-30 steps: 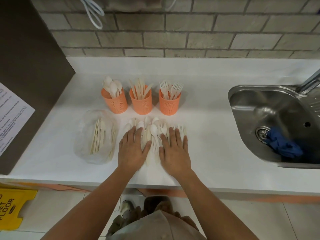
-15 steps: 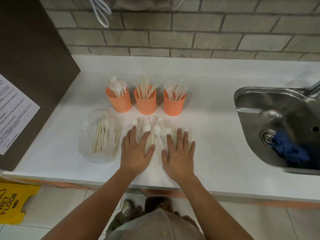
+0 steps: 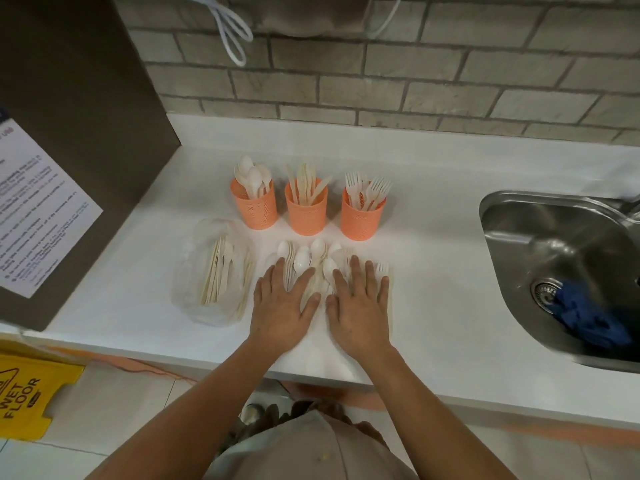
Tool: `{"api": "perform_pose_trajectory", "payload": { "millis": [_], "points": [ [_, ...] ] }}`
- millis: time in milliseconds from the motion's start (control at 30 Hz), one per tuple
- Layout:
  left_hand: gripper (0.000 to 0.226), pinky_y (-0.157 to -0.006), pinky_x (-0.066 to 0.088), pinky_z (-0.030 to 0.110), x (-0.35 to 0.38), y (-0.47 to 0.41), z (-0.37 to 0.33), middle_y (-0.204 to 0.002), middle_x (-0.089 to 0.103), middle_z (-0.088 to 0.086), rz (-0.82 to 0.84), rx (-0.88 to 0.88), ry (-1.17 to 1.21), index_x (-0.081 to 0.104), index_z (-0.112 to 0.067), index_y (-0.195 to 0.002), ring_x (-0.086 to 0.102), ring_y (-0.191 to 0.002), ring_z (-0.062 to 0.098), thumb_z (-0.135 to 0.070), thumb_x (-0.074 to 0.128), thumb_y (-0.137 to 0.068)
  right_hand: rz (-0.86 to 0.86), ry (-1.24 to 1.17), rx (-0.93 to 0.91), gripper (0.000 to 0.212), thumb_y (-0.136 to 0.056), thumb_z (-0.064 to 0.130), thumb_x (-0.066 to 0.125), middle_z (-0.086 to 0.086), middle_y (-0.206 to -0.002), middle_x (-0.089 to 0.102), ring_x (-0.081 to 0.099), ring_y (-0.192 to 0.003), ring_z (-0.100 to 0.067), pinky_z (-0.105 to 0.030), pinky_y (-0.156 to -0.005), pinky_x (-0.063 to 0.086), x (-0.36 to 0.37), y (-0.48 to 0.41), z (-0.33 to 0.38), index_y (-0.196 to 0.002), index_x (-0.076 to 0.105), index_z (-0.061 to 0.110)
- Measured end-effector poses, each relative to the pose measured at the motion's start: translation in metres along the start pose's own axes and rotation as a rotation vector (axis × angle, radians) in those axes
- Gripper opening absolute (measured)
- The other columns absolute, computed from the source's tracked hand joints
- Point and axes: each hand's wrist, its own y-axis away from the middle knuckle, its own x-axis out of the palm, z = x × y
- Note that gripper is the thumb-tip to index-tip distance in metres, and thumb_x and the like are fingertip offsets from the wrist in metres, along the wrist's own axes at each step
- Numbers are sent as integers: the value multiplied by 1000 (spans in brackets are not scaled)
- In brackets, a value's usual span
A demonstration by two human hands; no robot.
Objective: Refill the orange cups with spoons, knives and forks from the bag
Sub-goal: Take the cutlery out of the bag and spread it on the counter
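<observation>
Three orange cups stand in a row on the white counter: the left cup (image 3: 255, 207) holds spoons, the middle cup (image 3: 306, 211) holds knives, the right cup (image 3: 362, 216) holds forks. A clear plastic bag (image 3: 211, 271) with several knives inside lies to their front left. In front of the cups a loose pile of cutlery (image 3: 313, 259), spoons and forks, lies flat. My left hand (image 3: 282, 306) and my right hand (image 3: 358, 308) rest palm down on that pile, fingers spread, gripping nothing.
A steel sink (image 3: 561, 258) with a blue cloth (image 3: 585, 315) in it is at the right. A brown cabinet side (image 3: 79, 133) with a paper notice walls the left. A brick wall is behind. A yellow wet-floor sign (image 3: 31, 400) stands on the floor.
Both hands stay flat on the loose cutlery with only slight finger shifts. The view has shifted a little, moving everything rightward in frame.
</observation>
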Motion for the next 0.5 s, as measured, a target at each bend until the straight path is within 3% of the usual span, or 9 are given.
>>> {"api": "perform_pose_trajectory", "payload": {
  "millis": [100, 233, 333, 500],
  "points": [
    [55, -123, 21, 55, -6, -4, 3, -167, 13, 11, -36, 7, -3, 32, -47, -156, 15, -154, 34, -63, 27, -103, -13, -61, 26, 55, -105, 41, 32, -11, -172, 9, -2, -158, -37, -60, -126, 0, -15, -20, 12, -159, 31, 27],
    [51, -124, 18, 57, -14, -6, 10, -168, 14, 12, -1, 42, -12, 41, -48, -151, 15, -153, 36, -62, 32, -103, 48, -105, 20, 50, -104, 33, 41, -6, -166, 30, 13, -156, -38, -62, -124, 13, -28, -60, 26, -154, 42, 28],
    [57, -125, 11, 54, -19, -6, 16, -170, 8, 11, 93, 94, 12, 32, -50, -154, 8, -155, 35, -68, 34, -99, 171, -90, -11, 45, -105, 31, 38, -2, -159, 40, 17, -154, -35, -66, -122, 12, -24, -86, 32, -149, 48, 27],
    [97, -128, 7, 52, -20, -7, 35, -171, -8, 5, 284, 260, 0, 6, -52, -159, -8, -157, 30, -95, 38, -78, 206, -72, 15, 38, -104, 27, 42, -1, -143, 53, 36, -143, -28, -66, -121, 16, -23, -105, 34, -138, 58, 20]
  ]
}}
